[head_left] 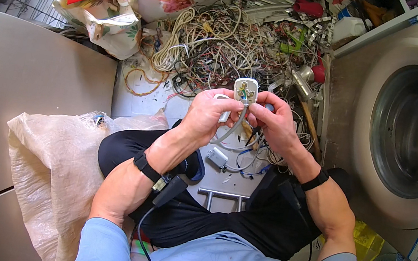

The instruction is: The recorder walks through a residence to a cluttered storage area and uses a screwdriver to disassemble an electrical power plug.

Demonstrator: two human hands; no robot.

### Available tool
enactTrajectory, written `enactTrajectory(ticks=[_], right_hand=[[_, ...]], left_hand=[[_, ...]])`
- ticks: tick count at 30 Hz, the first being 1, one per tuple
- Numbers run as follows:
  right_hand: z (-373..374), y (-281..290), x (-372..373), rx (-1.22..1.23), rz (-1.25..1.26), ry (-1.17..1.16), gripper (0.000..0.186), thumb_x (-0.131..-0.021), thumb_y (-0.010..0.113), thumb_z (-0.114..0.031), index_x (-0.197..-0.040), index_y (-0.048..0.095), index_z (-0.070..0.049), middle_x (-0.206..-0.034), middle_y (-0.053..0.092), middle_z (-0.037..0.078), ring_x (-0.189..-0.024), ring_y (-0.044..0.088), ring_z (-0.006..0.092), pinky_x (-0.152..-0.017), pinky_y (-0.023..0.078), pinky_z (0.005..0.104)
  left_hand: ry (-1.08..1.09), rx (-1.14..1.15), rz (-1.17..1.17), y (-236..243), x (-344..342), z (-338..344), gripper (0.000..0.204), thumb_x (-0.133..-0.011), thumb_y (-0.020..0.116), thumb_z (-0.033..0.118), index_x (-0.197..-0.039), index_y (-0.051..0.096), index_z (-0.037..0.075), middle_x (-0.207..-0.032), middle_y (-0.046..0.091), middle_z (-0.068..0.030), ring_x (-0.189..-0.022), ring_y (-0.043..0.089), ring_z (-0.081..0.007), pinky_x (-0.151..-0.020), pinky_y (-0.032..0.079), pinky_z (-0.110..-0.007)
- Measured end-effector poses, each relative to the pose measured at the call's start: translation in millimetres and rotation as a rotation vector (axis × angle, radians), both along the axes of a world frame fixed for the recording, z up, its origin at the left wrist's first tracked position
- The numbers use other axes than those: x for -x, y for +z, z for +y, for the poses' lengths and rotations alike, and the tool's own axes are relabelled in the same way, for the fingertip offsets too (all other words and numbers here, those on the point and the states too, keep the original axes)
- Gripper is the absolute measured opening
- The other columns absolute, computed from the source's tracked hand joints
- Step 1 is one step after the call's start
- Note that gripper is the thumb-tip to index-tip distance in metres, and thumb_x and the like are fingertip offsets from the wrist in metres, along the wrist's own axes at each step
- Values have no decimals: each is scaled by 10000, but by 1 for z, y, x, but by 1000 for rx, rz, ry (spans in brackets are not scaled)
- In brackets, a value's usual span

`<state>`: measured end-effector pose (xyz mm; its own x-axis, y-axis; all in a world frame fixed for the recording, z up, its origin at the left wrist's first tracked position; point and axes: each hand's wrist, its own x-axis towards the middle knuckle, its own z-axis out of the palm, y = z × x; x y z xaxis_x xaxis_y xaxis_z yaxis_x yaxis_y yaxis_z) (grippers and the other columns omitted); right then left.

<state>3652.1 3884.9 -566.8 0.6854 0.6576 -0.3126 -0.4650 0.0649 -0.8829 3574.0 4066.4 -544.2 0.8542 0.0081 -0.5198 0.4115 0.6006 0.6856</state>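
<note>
An opened white power plug (246, 88) is held up between my two hands, its inside facing me with coloured wires and metal contacts showing. A grey cable (232, 129) leaves its lower end and curves down. My left hand (204, 113) grips the plug's left side, thumb across its lower part, with a loose white plug cover (223, 115) against the same fingers. My right hand (278, 125) pinches at the plug's lower right, by the cable entry. A small bluish rounded end (269, 107) shows among the right fingers; what it belongs to is hidden.
A tangled heap of cables and metal scraps (229, 45) fills the floor ahead. Another white plug (217, 158) lies below my hands. A woven sack (54, 170) sits at left, a front-loading washing machine (354, 100) at right. A metal bar frame (223, 194) stands between my legs.
</note>
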Motion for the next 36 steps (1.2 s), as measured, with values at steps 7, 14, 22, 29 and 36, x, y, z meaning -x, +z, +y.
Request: enactTrajectory(ticks=[7,14,22,29,36], right_hand=[[-2,-5,-2,18,54,-1,200,-983,637,-252,-972,667,-55,-747,617,-24,-631,512,44,-579,374,204],[-2,-2,-2,10,32,-1,212,-1004,616,-273,-981,658,-66,-734,601,-35,-634,517,44,-580,378,201],[-1,-3,-2,-45,75,12,218,-1017,606,-268,-1065,648,-59,-796,613,-31,-672,539,42,-596,397,194],[-4,3,-4,-32,-10,19,151,-1007,635,-156,-1085,617,-28,-844,638,-11,-708,596,70,-658,473,211],[-8,21,-3,54,-1012,-38,207,-865,756,-26,-1049,663,2,-966,681,90,-792,645,143,-733,498,241]], left_hand=[[-12,-43,23,-2,0,0,132,-837,728,67,-953,673,34,-793,678,-28,-674,609,-102,-611,471,-263],[-21,-100,-3,-3,1,-3,164,-815,735,52,-962,668,22,-766,672,-24,-648,616,-102,-584,478,-257],[-11,-73,-2,0,1,-4,125,-826,715,46,-937,669,13,-772,661,-48,-663,605,-130,-606,461,-264],[-69,-89,-96,-10,0,1,187,-821,733,40,-1000,678,43,-852,707,-29,-738,646,-97,-663,501,-249],[-48,-178,-272,-3,-5,5,228,-867,710,-30,-1079,712,55,-934,716,-10,-829,651,-85,-749,524,-235]])
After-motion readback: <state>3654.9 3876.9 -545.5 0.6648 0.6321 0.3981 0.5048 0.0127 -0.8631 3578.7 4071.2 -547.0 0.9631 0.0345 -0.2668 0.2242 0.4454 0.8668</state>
